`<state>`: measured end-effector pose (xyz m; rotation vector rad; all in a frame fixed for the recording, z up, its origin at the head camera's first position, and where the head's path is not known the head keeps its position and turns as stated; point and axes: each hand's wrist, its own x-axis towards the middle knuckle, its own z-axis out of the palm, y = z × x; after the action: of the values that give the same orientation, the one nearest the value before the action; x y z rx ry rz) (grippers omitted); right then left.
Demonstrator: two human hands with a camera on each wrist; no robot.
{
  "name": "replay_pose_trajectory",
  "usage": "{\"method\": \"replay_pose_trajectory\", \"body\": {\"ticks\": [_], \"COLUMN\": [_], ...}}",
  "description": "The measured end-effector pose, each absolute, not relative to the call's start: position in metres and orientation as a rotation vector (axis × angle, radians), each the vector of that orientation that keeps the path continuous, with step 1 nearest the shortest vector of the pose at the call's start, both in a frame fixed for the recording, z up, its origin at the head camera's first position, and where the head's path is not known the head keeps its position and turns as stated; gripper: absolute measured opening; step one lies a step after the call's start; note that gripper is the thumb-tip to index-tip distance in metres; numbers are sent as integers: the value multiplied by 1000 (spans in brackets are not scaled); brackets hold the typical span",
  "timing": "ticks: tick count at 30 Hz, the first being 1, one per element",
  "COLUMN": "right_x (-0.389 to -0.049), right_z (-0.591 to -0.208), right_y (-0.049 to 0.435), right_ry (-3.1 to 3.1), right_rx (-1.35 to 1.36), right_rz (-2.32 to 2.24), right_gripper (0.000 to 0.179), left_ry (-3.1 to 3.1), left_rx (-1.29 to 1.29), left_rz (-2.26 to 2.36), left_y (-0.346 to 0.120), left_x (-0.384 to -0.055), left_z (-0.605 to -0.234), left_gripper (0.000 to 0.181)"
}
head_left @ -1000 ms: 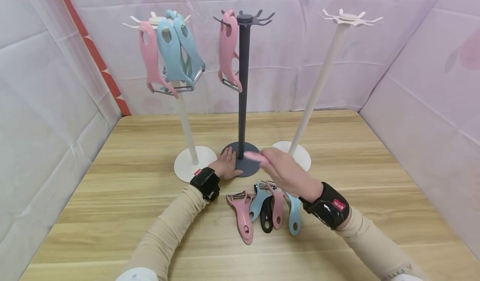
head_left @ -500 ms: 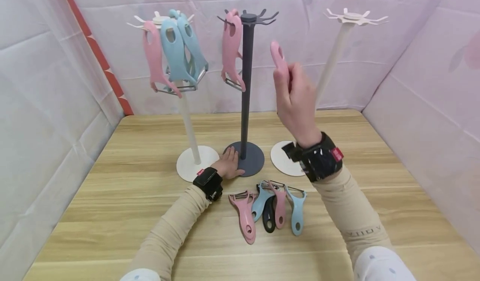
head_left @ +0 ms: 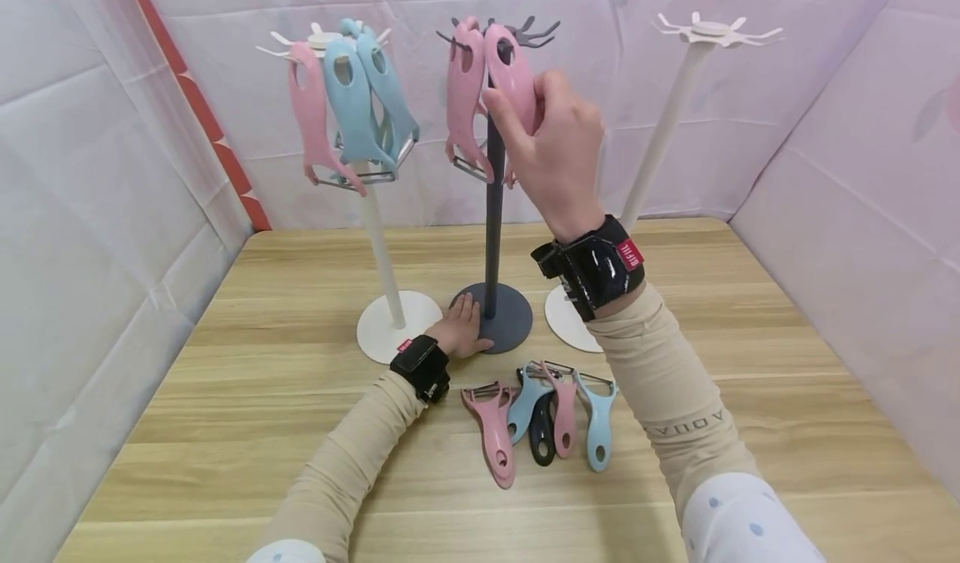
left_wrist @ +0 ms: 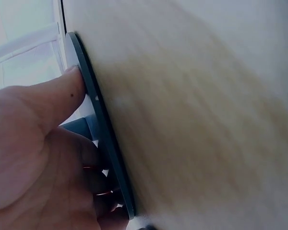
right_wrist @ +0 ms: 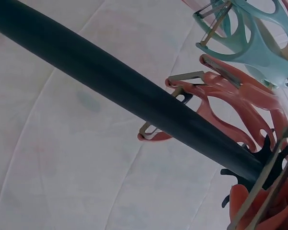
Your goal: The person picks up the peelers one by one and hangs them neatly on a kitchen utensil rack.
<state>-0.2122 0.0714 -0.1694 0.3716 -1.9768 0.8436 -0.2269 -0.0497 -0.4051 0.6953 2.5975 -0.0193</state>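
My right hand [head_left: 561, 150] pinches a pink peeler [head_left: 516, 75] by its handle, up at the hooks of the dark grey stand [head_left: 493, 238]. The hole at the handle's top overlaps a dark hook in the head view. Just left of it, another pink peeler [head_left: 463, 104] hangs on the same stand. In the right wrist view the dark pole [right_wrist: 134, 98] crosses diagonally, and the held peeler's metal blade [right_wrist: 261, 191] shows at the lower right. Low down, my left hand [head_left: 459, 329] rests on the stand's round base [left_wrist: 100, 108], fingers extended and thumb at its edge.
On the left, a white stand [head_left: 382, 254] carries pink and blue peelers [head_left: 351, 108]. Another white stand [head_left: 663, 138] rises at the right, partly behind my right arm. Several pink, blue and black peelers [head_left: 495, 438] lie on the wooden table [head_left: 247, 429] in front.
My right hand has lifted the pink peeler from low over the table, then moved it left to the dark stand's hooks. My left hand has stayed on the base.
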Motion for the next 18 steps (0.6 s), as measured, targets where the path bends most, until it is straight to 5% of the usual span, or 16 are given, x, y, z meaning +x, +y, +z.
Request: {"method": "replay_pose_trajectory", "body": {"ticks": [18], "right_x": [-204], "right_z": [-209], "right_y": [91], "right_ry": [-2013], "right_rx": [514], "right_rz": [752], "right_gripper": [44], "left_ry": [2563], "left_rx": [714], "left_rz": [-32], "left_y": [-49], "left_x": [-229], "left_z": [-406], "left_gripper": [73]}}
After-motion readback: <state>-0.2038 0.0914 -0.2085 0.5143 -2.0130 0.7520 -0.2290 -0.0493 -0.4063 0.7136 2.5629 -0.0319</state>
